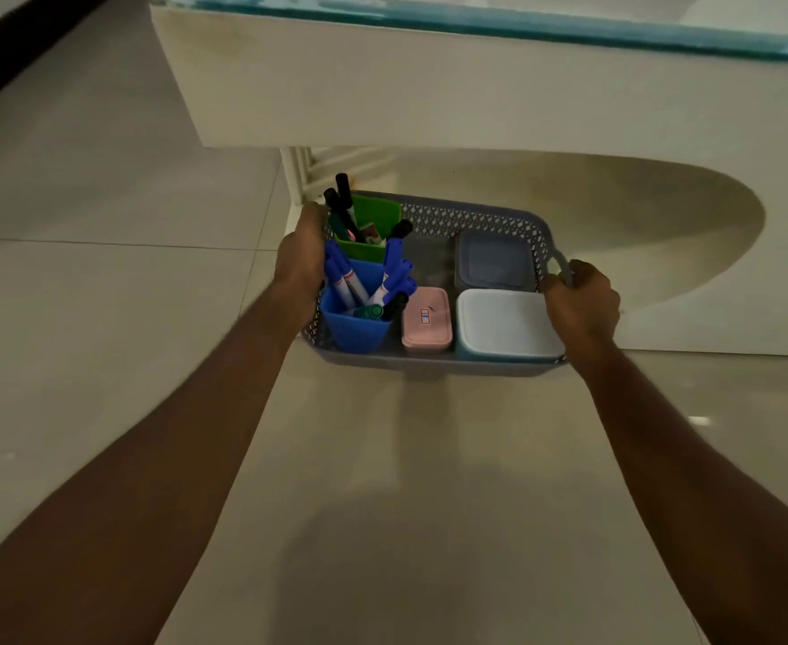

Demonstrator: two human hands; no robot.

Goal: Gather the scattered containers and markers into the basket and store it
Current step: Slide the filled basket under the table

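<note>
A person's left hand [301,253] and right hand [580,302] are gripping opposite ends of a grey perforated basket [434,363] low over the tiled floor [103,272], beside a white table [429,86]. Inside are sitting marker cups and lidded containers.

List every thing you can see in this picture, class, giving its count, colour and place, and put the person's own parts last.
Perforated plastic basket: one, grey, held above the floor.
Green plastic cup: one, basket's far left corner, holding black markers.
Blue plastic cup: one, near left corner, holding blue-capped markers.
Pink lidded box: one, near side, middle.
White-lidded container: one, near right corner.
Grey-lidded container: one, far right corner.
Glass-topped white table: one, beyond the basket.
Tiled floor: beige, all around.
Left hand: on the basket's left end.
Right hand: gripping the right handle.
</note>
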